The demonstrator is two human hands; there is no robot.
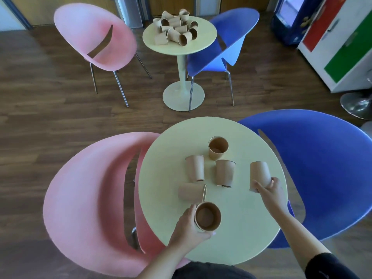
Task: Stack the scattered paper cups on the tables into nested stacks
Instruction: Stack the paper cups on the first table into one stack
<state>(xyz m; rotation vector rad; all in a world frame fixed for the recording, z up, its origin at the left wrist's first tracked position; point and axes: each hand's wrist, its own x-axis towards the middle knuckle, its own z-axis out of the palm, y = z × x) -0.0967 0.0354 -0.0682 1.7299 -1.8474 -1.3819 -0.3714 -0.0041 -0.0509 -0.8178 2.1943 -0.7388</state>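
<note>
On the near round table [231,248], the left hand [188,228] at 7 o'clock wraps its fingers around an upright cup stack [207,217]. The right hand [270,190] at 3 o'clock grips a lifted cup [258,174]. 4 loose cups [218,148] sit mid-table. At 12 o'clock, the far table [205,35] holds a heaped cup pile [175,27].

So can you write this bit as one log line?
left hand: holds brown paper cup stack | right hand: holds upside-down brown paper cup | four loose
</note>
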